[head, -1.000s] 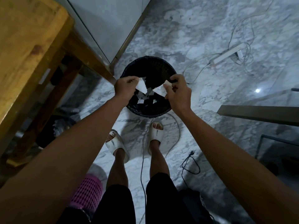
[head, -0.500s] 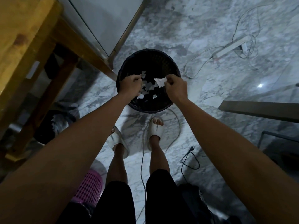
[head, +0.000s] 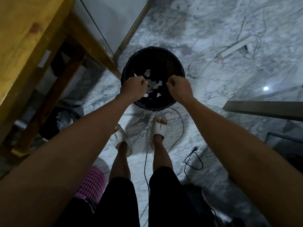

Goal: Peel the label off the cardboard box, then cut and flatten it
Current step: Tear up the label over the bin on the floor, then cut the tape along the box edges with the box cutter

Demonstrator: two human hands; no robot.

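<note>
Over the near rim of the round black woven wastebasket point(head: 177, 63) on the marble floor, I hold my left hand point(head: 133, 86) and right hand point(head: 179, 89) with fingers curled; whether either grip pinches a last paper bit I cannot tell, since the fingertips are turned away from me. To finish well, I judge I should rub fingers against thumbs above the middle of the basket, so any sticky bits drop among the torn white label scraps point(head: 153, 85) inside, not on the floor. I cannot see the cardboard box, which I must cut and flatten next.
</note>
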